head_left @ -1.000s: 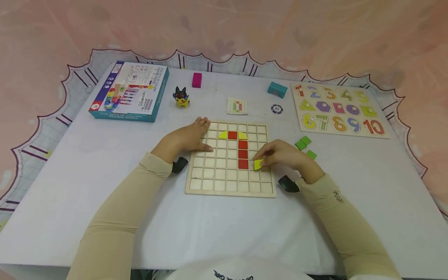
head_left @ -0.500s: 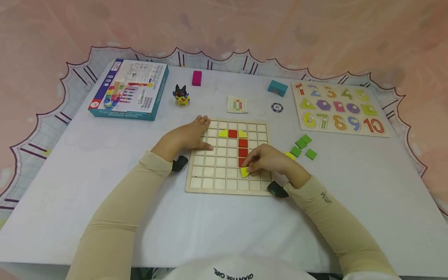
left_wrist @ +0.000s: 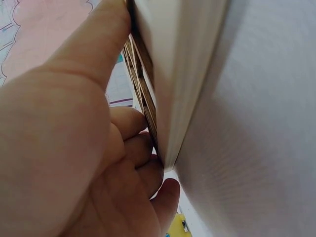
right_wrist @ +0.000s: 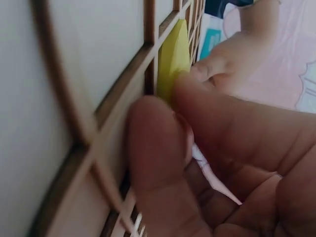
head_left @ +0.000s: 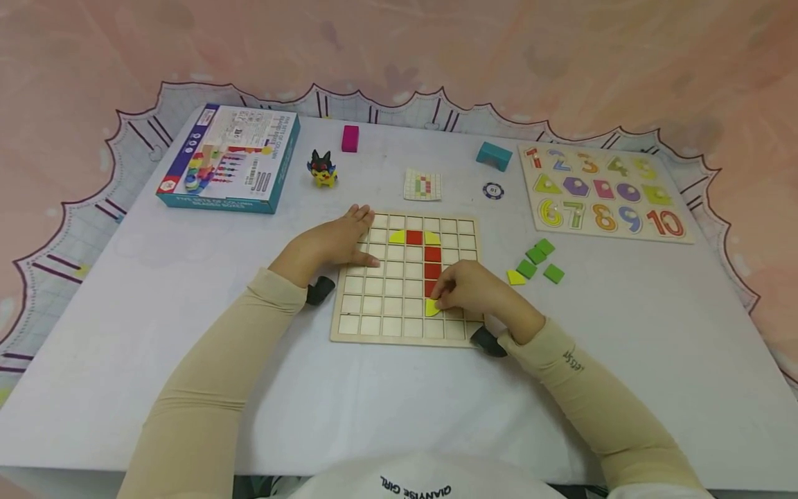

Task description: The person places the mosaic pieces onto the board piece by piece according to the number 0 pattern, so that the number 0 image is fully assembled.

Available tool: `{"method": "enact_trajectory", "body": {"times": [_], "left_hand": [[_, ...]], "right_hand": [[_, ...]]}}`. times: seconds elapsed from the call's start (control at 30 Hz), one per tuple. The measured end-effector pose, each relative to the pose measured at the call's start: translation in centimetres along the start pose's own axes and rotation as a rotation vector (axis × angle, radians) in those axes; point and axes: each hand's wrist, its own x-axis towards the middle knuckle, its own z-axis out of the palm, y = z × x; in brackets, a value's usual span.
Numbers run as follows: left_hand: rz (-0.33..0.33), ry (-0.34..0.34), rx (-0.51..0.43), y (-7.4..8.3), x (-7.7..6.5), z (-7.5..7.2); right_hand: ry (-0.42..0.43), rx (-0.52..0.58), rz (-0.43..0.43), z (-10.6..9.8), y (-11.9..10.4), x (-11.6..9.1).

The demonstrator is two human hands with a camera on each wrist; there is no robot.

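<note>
Pinching a yellow tile in the right grip, just below the frame's middle, beside a red tile. Resting the left grip, loose, on the board. Probably fitting the yellow tile in; next, best straighten and press flat.

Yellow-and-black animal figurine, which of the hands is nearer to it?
Left. The left hand is just below and slightly right of the figurine in the head view; the right hand is farther right and lower.
</note>
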Motion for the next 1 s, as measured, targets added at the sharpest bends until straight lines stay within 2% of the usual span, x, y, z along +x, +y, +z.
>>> {"method": "enact_trajectory", "body": {"times": [0.2,0.47,0.7,1.0], "left_hand": [[0.003,0.002,-0.001,0.0,-0.1,0.0],[0.005,0.004,-0.009,-0.1,0.0,0.1],[-0.002,0.003,-0.01,0.0,-0.1,0.0],[-0.005,0.011,-0.009,0.2,-0.3,-0.1]], "right_hand": [[0.018,-0.045,0.022,0.3,-0.6,-0.2],[0.028,-0.079,-0.017,0.1,-0.6,-0.4],[0.044,-0.043,-0.031,-1.8,0.6,-0.9],[0.093,-0.058,0.039,-4.8,3.5,-2.2]]}}
